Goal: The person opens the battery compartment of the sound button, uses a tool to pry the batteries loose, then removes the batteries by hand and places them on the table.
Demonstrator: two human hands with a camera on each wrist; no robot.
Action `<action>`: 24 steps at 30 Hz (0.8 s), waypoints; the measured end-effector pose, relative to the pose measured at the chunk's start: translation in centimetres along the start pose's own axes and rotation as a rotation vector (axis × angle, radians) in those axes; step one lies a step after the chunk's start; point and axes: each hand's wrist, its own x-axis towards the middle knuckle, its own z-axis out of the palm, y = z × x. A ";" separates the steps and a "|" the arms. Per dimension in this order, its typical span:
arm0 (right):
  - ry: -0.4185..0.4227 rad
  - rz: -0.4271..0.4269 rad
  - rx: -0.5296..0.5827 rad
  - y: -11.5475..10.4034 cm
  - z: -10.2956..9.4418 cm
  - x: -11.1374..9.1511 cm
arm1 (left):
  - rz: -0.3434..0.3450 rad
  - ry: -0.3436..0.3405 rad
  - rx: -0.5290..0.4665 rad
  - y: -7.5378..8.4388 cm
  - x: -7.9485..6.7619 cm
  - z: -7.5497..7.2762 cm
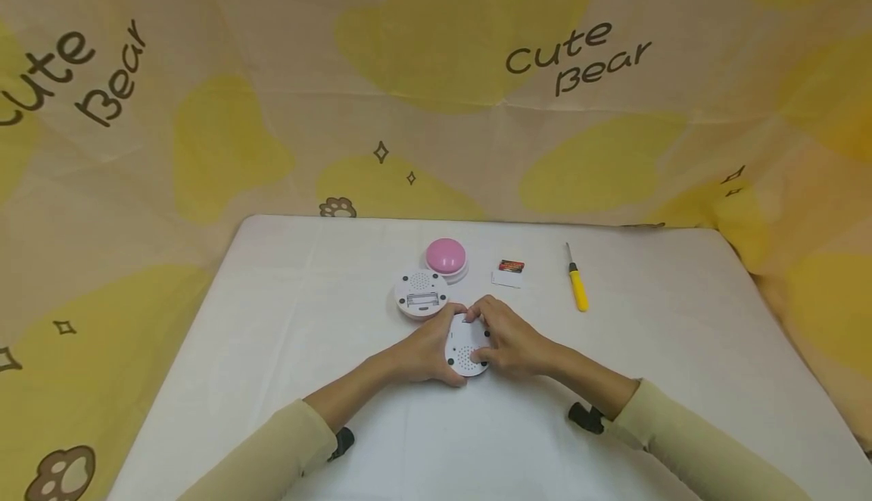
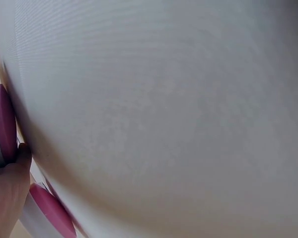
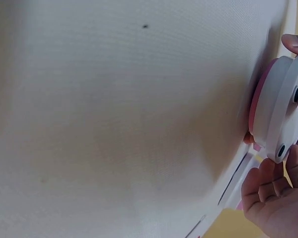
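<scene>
A round pink-and-white sound button [image 1: 467,346] lies base up between the two hands, its speaker holes and dark feet showing. My left hand [image 1: 429,346] grips its left rim, thumb at the near edge and fingers at the far edge. From the right, my right hand [image 1: 514,338] holds the same button, with the thumb on the base near the holes and a bent index finger at the far end. In the right wrist view the other fingers of that hand curl beside the rim of the sound button [image 3: 275,109]. The finger at the far end hides part of the base.
Just beyond, a second sound button [image 1: 422,283] lies base up with its battery compartment uncovered. Behind it a third button [image 1: 446,256] stands pink side up. Red-and-black batteries [image 1: 512,266] lie by a white piece [image 1: 507,279]. A yellow-handled screwdriver [image 1: 578,289] lies farther right.
</scene>
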 end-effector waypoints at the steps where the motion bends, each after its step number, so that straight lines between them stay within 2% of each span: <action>1: 0.000 -0.001 -0.001 0.0 0.0 0.0 | 0.000 -0.001 0.002 0.0 0.0 0.0; 24: -0.011 0.008 -0.006 -0.4 -0.2 0.0 | 0.024 -0.013 0.004 0.1 -0.1 -0.2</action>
